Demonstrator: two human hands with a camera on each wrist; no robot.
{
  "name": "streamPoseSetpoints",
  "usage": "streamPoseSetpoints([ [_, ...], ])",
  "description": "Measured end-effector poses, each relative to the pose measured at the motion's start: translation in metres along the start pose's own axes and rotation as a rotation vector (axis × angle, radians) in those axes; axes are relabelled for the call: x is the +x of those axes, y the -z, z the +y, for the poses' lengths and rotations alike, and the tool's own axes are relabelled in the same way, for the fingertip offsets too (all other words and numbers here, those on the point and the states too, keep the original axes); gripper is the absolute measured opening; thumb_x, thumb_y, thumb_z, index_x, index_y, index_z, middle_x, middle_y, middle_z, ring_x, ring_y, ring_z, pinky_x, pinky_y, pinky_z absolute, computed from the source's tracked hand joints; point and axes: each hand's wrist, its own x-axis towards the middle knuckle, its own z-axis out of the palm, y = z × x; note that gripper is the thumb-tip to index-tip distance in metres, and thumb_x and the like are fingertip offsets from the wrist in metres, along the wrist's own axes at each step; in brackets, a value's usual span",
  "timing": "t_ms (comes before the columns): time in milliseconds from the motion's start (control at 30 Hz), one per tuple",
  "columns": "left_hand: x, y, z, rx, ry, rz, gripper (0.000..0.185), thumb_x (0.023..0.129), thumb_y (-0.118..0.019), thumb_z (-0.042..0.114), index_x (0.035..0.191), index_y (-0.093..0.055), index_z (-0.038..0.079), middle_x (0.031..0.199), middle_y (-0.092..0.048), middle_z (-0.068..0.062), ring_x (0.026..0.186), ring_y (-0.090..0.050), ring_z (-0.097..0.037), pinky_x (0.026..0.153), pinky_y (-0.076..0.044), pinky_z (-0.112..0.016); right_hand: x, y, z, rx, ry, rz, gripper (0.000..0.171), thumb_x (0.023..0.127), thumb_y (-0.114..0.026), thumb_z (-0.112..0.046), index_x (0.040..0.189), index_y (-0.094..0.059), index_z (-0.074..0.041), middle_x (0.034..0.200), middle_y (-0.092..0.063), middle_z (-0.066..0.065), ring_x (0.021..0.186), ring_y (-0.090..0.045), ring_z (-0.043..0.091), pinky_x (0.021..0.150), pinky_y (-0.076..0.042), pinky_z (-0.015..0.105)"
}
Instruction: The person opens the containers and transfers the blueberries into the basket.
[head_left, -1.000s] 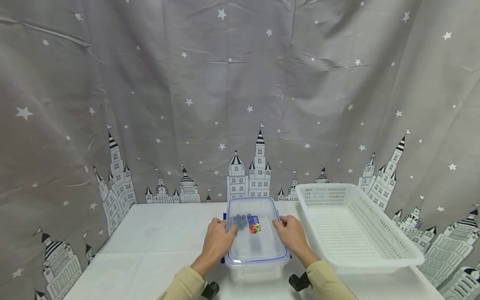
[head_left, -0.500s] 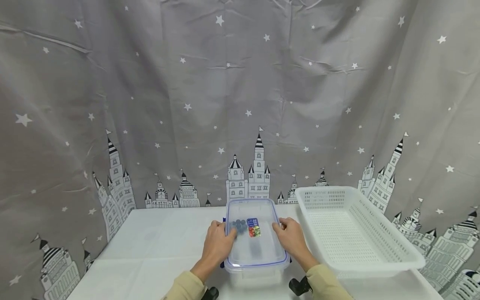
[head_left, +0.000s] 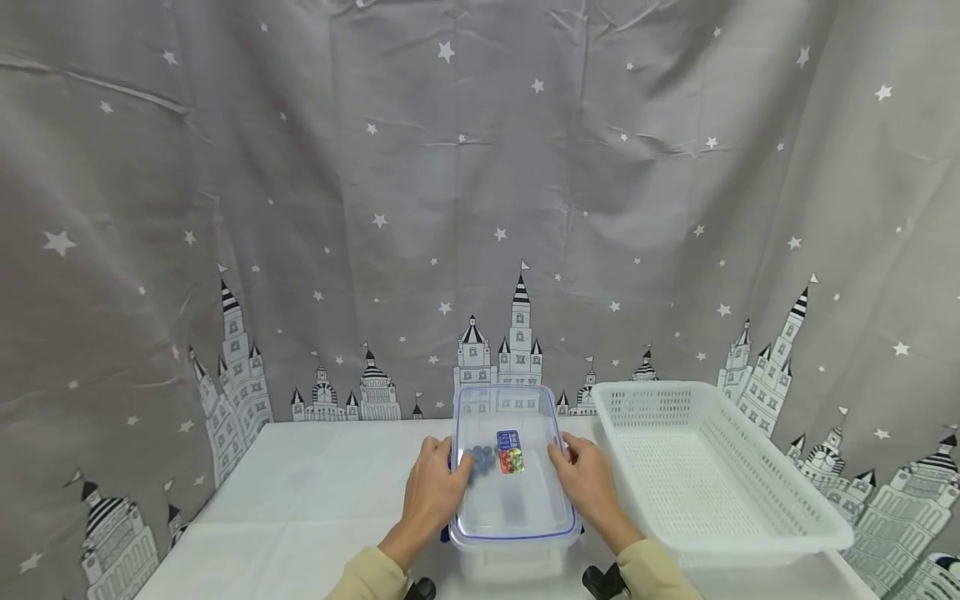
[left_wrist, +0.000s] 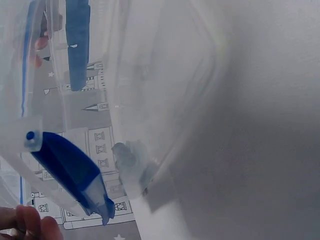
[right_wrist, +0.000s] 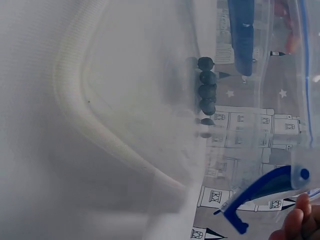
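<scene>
Now the clear box (head_left: 513, 483) sits higher than a moment ago, its far end tipped up off the table (head_left: 315, 500) so that the lid (head_left: 510, 508) faces the person more squarely; the sticker (head_left: 509, 451) and the dark round berries (head_left: 481, 456) inside show a little lower against the lid than before; both hands are where they were, one on each long side. The left hand (head_left: 433, 493) grips the box's left edge, fingers curled over the lid rim and thumb along the side; the right hand (head_left: 587, 485) grips the right edge in the same way, fingers bent over the rim; both forearms, in tan sleeves (head_left: 652, 575), come in from the lower edge. In the wrist views the blue side clips (left_wrist: 75, 175) hang loose from the lid, and a row of berries (right_wrist: 206, 92) lies against the wall of the box. Just right of the box stands a white basket (head_left: 780, 492), its near rim beside the right hand; a grey starred curtain (head_left: 480, 208) hangs behind.
</scene>
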Motion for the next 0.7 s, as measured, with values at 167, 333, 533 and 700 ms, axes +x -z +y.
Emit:
streamPoseSetpoints([
  [167, -0.001, 0.003, 0.002, -0.011, -0.021, 0.003, 0.033, 0.095, -0.058, 0.034, 0.113, -0.068, 0.008, 0.084, -0.042, -0.001, 0.066, -0.038, -0.013, 0.054, -0.033, -0.024, -0.001, 0.002, -0.001, 0.023, 0.045, 0.050, 0.042, 0.093, -0.068, -0.021, 0.125, -0.067, 0.008, 0.070, -0.054, -0.001, 0.063, -0.046, 0.010, 0.057, -0.042, 0.023],
  [333, -0.005, 0.007, 0.006, -0.030, -0.014, -0.004, 0.041, 0.096, -0.059, 0.032, 0.131, -0.064, 0.011, 0.087, -0.043, -0.001, 0.065, -0.040, -0.011, 0.052, -0.036, -0.023, -0.003, 0.004, -0.003, 0.029, 0.098, 0.103, 0.041, 0.092, -0.071, -0.018, 0.124, -0.067, 0.007, 0.068, -0.052, -0.003, 0.061, -0.045, 0.006, 0.056, -0.041, 0.021],
  [533, -0.003, 0.016, 0.014, -0.047, -0.046, 0.002, 0.045, 0.097, -0.057, 0.032, 0.139, -0.060, 0.015, 0.087, -0.047, 0.000, 0.065, -0.042, -0.011, 0.051, -0.038, -0.023, 0.000, 0.012, -0.013, 0.006, 0.200, 0.197, 0.037, 0.090, -0.071, -0.017, 0.119, -0.070, 0.007, 0.063, -0.048, -0.005, 0.056, -0.040, 0.004, 0.053, -0.037, 0.022],
  [700, 0.000, 0.028, 0.018, -0.043, -0.062, 0.017, 0.037, 0.096, -0.058, 0.031, 0.130, -0.065, 0.016, 0.085, -0.051, -0.002, 0.065, -0.042, -0.013, 0.053, -0.037, -0.025, 0.002, 0.016, -0.023, 0.001, 0.129, 0.119, 0.039, 0.093, -0.070, -0.021, 0.123, -0.070, 0.003, 0.064, -0.050, -0.006, 0.057, -0.043, 0.007, 0.053, -0.037, 0.022],
])
